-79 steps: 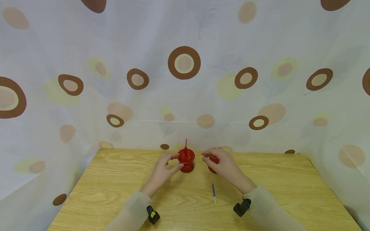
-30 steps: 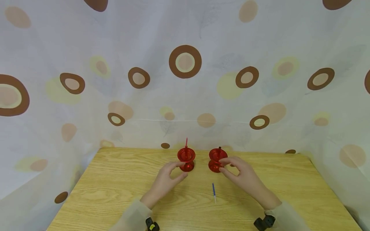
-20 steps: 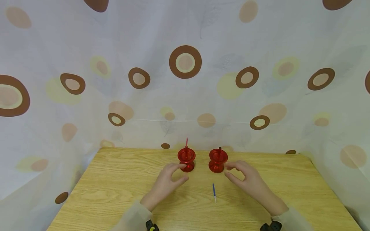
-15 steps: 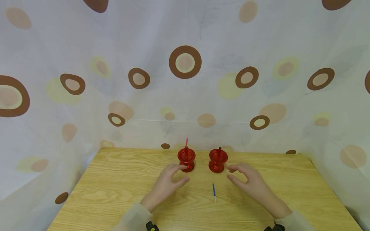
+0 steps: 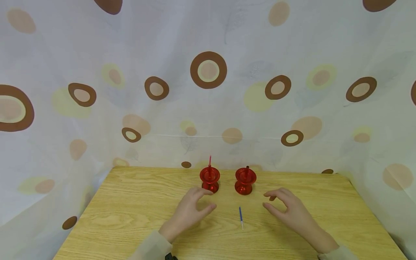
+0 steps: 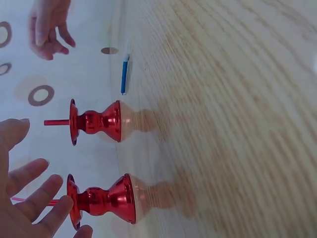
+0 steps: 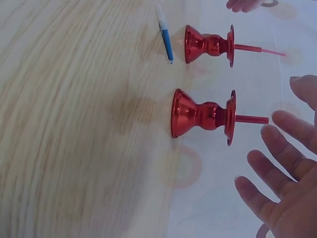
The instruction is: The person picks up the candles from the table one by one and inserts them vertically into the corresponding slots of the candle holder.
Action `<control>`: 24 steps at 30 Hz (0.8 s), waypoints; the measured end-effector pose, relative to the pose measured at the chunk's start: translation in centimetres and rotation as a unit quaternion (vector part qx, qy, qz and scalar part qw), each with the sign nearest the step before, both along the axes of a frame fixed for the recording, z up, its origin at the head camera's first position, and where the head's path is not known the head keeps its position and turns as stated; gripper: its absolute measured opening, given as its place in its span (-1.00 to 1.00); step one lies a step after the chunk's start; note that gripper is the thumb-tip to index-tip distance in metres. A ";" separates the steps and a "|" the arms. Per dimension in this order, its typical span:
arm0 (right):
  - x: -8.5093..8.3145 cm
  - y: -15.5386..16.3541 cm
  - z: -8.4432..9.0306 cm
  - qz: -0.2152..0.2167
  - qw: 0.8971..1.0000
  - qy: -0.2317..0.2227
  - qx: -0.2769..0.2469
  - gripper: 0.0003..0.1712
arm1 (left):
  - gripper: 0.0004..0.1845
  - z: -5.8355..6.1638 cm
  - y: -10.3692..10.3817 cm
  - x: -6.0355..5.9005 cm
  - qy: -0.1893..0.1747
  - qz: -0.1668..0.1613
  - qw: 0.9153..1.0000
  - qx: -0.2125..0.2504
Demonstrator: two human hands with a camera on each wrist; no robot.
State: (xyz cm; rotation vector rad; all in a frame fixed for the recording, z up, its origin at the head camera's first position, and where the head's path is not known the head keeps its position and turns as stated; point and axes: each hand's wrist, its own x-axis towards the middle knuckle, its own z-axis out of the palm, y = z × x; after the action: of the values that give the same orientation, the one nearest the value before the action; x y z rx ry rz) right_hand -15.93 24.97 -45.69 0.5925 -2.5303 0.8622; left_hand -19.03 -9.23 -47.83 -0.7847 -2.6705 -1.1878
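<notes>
Hovering nearest, over the pale wood surface (image 5: 130,206), both hands are seen without a load. The right hand (image 5: 294,211) has just been drawn back and out to the right, its fingers softly bent and parted from the thumb, with nothing held. The left hand (image 5: 190,207) has been eased back slightly too, a wide gap left between thumb and fingers, again with nothing gripped. Between the hands, a slim blue stick (image 5: 241,216) is left lying, white end toward the near edge, untouched. Farther on, two red holders are seen upright, side by side and apart: the left holder (image 5: 209,180) is fitted with a pink stick (image 5: 209,160); in the right holder (image 5: 244,180), only a bare tube is shown. Moments ago that one was partly covered by the right hand; now it is fully uncovered, so its release can be judged complete. Behind, patterned cloth (image 5: 227,108) is hung.
</notes>
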 end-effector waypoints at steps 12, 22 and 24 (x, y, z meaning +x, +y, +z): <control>0.6 1.2 -1.0 0.002 1.000 0.030 0.006 -0.62 | -0.63 -0.2 0.8 0.7 -0.028 -0.006 0.999 -0.015; 1.3 1.9 -1.5 -0.009 1.000 0.018 0.000 -0.62 | -0.64 -0.6 1.3 1.3 -0.054 -0.027 0.998 -0.010; 1.4 2.0 -1.4 -0.012 1.000 0.015 0.001 -0.62 | -0.64 -0.6 1.5 1.4 -0.058 -0.033 0.998 -0.011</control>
State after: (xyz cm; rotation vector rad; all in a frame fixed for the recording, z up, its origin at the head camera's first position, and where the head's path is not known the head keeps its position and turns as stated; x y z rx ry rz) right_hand -14.54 27.01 -47.12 0.5691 -2.5064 0.8367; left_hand -17.67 -7.75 -48.41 -0.8367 -2.7764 -1.2578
